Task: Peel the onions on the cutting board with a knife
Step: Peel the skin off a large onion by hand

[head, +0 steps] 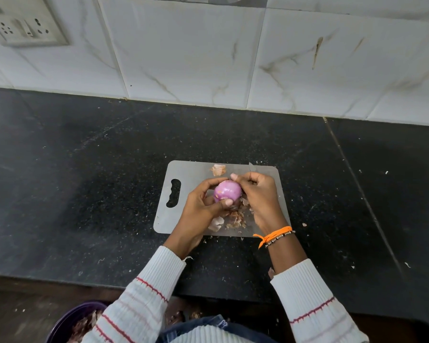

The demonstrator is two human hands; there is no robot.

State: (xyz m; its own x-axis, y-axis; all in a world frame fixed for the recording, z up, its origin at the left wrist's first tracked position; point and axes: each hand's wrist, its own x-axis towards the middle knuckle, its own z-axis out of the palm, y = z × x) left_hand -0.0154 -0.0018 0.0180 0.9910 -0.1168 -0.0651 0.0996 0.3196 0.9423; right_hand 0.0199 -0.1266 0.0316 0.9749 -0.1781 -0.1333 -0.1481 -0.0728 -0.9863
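— Where was the onion [227, 191] at that moment?

— It sat up off the cutting board [191, 174], cupped in the left hand [203, 206]. That hand's fingers curled around its far and left side, and the thumb pressed against its near side. The onion showed smooth purple flesh on top, mostly bare of dry skin.

— And the right hand [260, 196]?

— It was closed around the knife [252, 167]. Only the blade tip poked out beyond the knuckles, pointing away toward the wall; the handle was hidden in the fist. Its thumb reached over to touch the top right of the onion.

— So both hands were shut on something?

— Yes, the left wrapped on the onion, the right clenched on the knife. An orange thread [274, 235] and a beaded band circled the right wrist.

— What lay on the board?

— Dry peels [234, 220] were heaped under and between the hands, near the board's front edge. One separate piece of skin [218, 169] lay by the far edge. The board itself was grey, with a handle slot at its left end, resting on a black speckled counter [84, 181].

— Anything else?

— A purple bowl [77, 320] holding peels sat below the counter edge at lower left, partly behind the striped sleeve [139, 293].
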